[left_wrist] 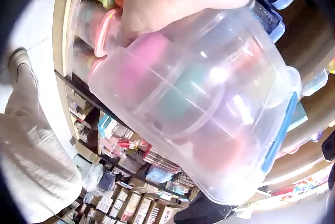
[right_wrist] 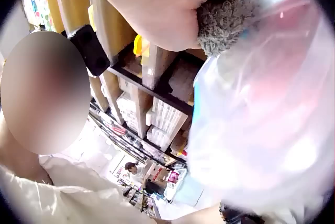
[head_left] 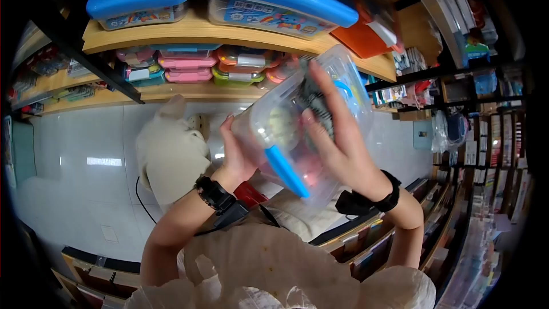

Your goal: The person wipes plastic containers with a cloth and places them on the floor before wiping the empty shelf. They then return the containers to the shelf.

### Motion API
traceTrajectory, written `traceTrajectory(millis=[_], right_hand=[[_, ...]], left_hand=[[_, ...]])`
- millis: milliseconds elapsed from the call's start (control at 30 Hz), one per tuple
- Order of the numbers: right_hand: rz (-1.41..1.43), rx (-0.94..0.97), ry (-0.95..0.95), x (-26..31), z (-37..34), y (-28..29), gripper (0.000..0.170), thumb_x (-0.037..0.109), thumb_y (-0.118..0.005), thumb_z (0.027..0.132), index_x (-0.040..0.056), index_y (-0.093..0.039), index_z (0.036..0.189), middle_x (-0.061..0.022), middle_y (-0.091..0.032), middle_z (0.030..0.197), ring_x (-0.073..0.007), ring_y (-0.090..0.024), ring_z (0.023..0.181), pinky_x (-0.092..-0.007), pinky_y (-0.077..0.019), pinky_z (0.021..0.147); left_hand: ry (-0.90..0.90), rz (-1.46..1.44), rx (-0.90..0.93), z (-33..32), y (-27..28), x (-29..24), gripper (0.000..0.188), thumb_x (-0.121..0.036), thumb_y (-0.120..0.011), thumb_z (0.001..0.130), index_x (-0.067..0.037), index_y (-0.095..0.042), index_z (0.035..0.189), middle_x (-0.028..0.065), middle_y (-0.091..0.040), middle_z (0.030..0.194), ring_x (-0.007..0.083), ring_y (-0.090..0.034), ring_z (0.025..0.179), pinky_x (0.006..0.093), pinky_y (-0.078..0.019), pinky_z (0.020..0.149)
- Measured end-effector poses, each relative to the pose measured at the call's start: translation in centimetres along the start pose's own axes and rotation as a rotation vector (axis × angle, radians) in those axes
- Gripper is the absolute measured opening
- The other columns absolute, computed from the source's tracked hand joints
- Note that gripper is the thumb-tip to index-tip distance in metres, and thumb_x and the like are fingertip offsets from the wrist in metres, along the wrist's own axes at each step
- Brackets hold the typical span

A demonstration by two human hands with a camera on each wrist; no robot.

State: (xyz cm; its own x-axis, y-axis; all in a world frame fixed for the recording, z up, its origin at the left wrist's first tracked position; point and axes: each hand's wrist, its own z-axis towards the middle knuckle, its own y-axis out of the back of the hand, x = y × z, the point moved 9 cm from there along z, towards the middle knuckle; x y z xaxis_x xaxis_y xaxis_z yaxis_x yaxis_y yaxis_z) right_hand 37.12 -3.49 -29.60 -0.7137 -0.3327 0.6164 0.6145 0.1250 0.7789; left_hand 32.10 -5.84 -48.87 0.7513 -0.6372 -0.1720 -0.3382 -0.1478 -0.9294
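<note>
Head view: clear box is slanting from 7 o'clock to 1 o'clock

Between both hands, just off the middle of the head view toward 2 o'clock, the clear box is tilting above the floor. Its long axis seems to be running from 7 to 1 o'clock; a blue clasp is marking the 7 o'clock end. Left hand is gripping the box on its 8 o'clock side, fingers partly hidden. Right hand is lying over its 3 o'clock side, fingers nearly straight toward 11 o'clock and thumb spread, pressing a grey fuzzy cloth against it.

Inside, a pale rounded shape is showing through the plastic; from the left wrist, a pink shape, a teal shape and a reddish shape are also showing, too cloudy to identify.

At 12 o'clock, a large blue-lidded box is standing on a wooden shelf, with a smaller blue-lidded box sitting toward 11 o'clock. Below them, pink cases and a green case are resting in stacks.
</note>
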Motion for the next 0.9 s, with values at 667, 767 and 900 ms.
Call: traceTrajectory(millis=[667,767,900], right_hand=[[0.392,0.260,-0.022,-4.4,-11.5,1.4,0.017,0.012,-0.052,0.073,0.0035,-0.064,0.083,-0.0104,-0.065,0.092,-0.0261,-0.064,0.081,-0.0320,-0.0500,0.076],[0.366,-0.327,-0.352,-12.2,-12.4,8.9,0.031,0.012,-0.048,0.076,-0.0031,-0.054,0.104,-0.0121,-0.059,0.106,-0.0197,-0.057,0.096,-0.0311,-0.0457,0.083],[0.181,-0.518,-0.285,-12.3,-8.3,9.5,0.049,0.002,-0.042,0.072,0.0005,-0.044,0.120,-0.0112,-0.046,0.127,-0.0221,-0.045,0.114,-0.0329,-0.0351,0.096]], left_hand=[[-0.037,0.077,-0.182,-0.6,3.6,-1.4,0.070,-0.061,-0.030,0.081,-0.009,-0.041,0.126,0.0105,-0.045,0.125,0.0268,-0.044,0.113,0.0417,-0.0344,0.095],[0.006,0.040,-0.076,-0.3,5.9,-0.3,0.069,-0.062,-0.030,0.080,-0.009,-0.043,0.124,0.0096,-0.047,0.123,0.0263,-0.047,0.110,0.0415,-0.0374,0.092],[0.127,-0.140,-0.104,0.8,10.0,1.5,0.067,-0.061,-0.030,0.081,-0.010,-0.046,0.121,0.0089,-0.051,0.118,0.0250,-0.050,0.107,0.0405,-0.0398,0.090]])
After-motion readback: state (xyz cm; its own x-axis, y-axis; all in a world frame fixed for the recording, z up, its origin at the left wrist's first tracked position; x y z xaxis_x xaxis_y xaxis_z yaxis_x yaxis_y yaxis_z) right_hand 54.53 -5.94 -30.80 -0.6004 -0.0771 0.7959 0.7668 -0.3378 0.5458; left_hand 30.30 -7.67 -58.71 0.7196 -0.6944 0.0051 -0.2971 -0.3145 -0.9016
